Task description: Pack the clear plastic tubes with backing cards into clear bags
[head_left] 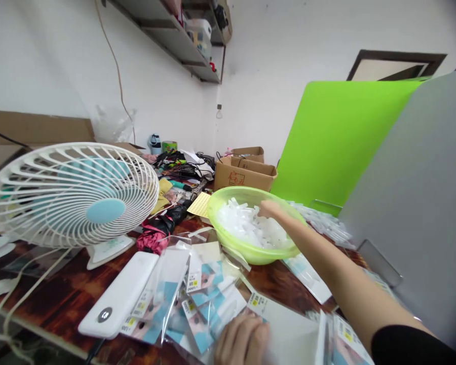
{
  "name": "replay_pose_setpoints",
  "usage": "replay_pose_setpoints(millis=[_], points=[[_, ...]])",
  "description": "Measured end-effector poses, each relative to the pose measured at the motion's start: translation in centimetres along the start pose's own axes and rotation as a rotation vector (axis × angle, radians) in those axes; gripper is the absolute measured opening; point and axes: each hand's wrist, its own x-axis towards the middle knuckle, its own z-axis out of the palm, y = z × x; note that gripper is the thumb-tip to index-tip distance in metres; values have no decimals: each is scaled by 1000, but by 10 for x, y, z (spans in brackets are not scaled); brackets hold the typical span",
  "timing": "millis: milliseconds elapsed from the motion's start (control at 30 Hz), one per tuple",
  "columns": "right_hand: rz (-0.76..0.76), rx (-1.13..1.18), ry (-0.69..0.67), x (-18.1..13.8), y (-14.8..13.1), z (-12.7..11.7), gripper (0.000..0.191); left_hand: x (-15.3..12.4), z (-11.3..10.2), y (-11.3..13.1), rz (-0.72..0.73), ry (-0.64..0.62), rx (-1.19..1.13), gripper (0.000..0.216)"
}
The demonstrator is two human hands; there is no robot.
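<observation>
My right hand (270,208) reaches into a light green plastic basin (233,247) with its fingers drawn together at the heap of small white translucent plastic pieces (245,225). Whether a piece sits between those fingertips cannot be made out. At the bottom edge, my left hand (241,340) is curled, knuckles up, among flat clear packets with blue-and-white printed cards (201,324). Beside it lies a larger pale grey-white sheet or packet (292,324). What the left fingers close on is hidden.
A white fan (106,210) and a white power bank (117,296) stand left. Cardboard boxes (243,175) sit behind the basin, near a yellow sticker sheet (199,204). Green (338,137) and grey (414,203) panels rise right, with bagged plastic pieces (323,223) at their foot.
</observation>
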Motion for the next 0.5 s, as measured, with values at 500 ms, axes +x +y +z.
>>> replay_pose_setpoints(millis=[500], points=[[-809,501,71,-311,16,-52,49,20,-25,18,-204,-332,-409,27]])
